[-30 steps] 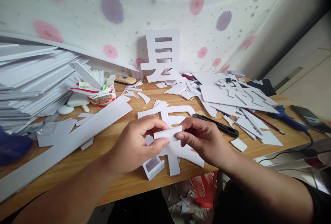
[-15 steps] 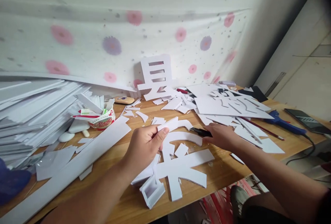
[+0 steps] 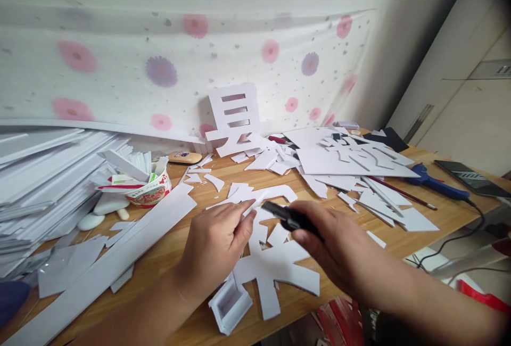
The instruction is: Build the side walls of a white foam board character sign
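Observation:
My left hand [image 3: 219,239] pinches a small white strip [image 3: 255,201] between thumb and fingers, above the table's middle. My right hand [image 3: 331,245] is closed around a black cutter [image 3: 289,217], its tip pointing left toward the strip. Under both hands lies a large white cut-out character [image 3: 267,269], partly hidden by them. A curved white piece [image 3: 283,191] rests just beyond the hands. Near the front edge, a small white box-shaped piece [image 3: 230,306] touches the cut-out's lower left.
White strips are stacked at left beside a paper bowl [image 3: 149,191] of scraps. A white character [image 3: 235,114] leans against the curtain. White sheets [image 3: 351,159], a blue glue gun [image 3: 439,183] and a phone [image 3: 473,175] lie at right. A long board [image 3: 120,261] crosses the left.
My right hand has lifted the black cutter off the table area at right and brought it left, close to my left hand. The strip in my left hand is tilted lower. The view has shifted slightly.

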### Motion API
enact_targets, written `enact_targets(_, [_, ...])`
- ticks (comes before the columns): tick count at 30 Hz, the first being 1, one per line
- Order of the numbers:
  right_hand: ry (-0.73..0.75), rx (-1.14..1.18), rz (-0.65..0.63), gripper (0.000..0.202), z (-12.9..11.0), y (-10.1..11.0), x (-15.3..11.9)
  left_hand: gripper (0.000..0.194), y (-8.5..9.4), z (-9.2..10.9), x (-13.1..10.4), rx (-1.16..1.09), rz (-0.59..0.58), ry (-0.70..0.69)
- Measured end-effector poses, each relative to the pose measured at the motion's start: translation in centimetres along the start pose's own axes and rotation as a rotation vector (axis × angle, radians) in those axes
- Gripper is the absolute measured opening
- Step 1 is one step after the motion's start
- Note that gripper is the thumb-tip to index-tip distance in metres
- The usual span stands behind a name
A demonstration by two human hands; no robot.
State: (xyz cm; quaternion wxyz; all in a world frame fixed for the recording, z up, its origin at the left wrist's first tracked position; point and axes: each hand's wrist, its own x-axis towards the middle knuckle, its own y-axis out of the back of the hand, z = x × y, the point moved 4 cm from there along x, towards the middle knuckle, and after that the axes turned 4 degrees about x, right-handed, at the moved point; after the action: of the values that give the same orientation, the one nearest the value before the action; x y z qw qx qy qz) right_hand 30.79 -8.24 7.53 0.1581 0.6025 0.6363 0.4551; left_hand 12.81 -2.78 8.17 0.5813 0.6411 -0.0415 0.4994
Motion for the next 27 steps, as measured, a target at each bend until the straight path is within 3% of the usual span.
enact_targets(3, [0.042, -0.005, -0.02, 0.02, -1.3, -1.4, -0.2, 0.02, 0.3, 0.3, -0.2, 0.06, 0.005, -0.073])
enact_targets(7, [0.023, 0.024, -0.007, 0.018, -1.1, -1.7, -0.1, 0.021, 0.5, 0.6, -0.5, 0.106, 0.051, -0.137])
enact_targets(11, [-0.099, 0.151, 0.081, 0.02, 0.1, -0.9, 0.2, 0.015, 0.5, 0.7, -0.4, 0.089, 0.08, -0.12])
enact_targets(14, [-0.184, 0.183, 0.049, 0.021, 1.0, -1.1, 0.3, 0.013, 0.4, 0.7, -0.4, 0.103, 0.07, -0.103])
enact_targets(22, [0.016, -0.058, 0.067, 0.013, -0.9, -1.7, 0.4, 0.018, 0.8, 1.4, -0.6, 0.18, 0.06, -0.165])
enact_targets(27, [-0.073, -0.188, -0.018, 0.007, -1.8, -2.0, 0.6, 0.027, 1.3, 1.8, -0.4, 0.3, 0.079, -0.219])
